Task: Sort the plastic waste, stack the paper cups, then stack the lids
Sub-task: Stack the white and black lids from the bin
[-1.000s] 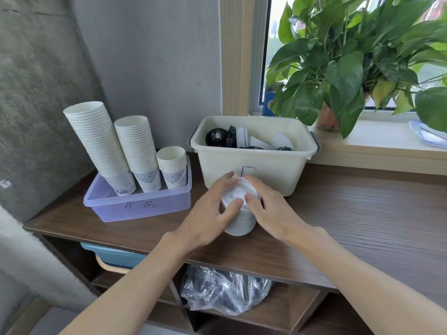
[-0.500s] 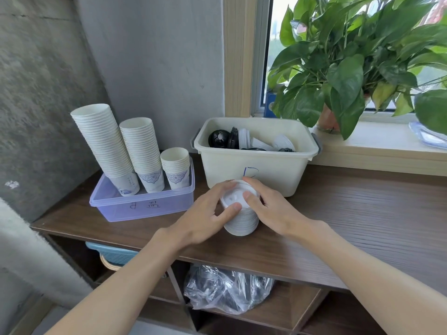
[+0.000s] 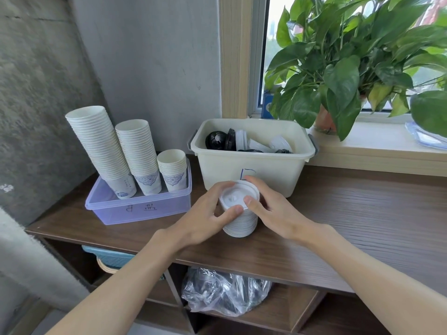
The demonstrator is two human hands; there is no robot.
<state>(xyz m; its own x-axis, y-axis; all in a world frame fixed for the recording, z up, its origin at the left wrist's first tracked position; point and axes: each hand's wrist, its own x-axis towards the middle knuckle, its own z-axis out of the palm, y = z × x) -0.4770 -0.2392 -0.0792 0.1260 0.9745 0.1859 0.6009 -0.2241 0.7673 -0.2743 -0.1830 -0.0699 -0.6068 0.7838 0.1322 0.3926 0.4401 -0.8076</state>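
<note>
Paper cups [image 3: 137, 151] are standing in three stacks inside one purple bin [image 3: 137, 211], at ten o'clock from one white lid stack [image 3: 238, 197] on the wooden counter [image 3: 362, 213]. Two hands are curling round that stack: the left hand [image 3: 205, 221] is gripping its nine o'clock side, thumb on the top rim, and the right hand [image 3: 275, 211] is gripping its three o'clock side. One cream bin [image 3: 266, 170], at twelve o'clock, is holding black and white lids.
</note>
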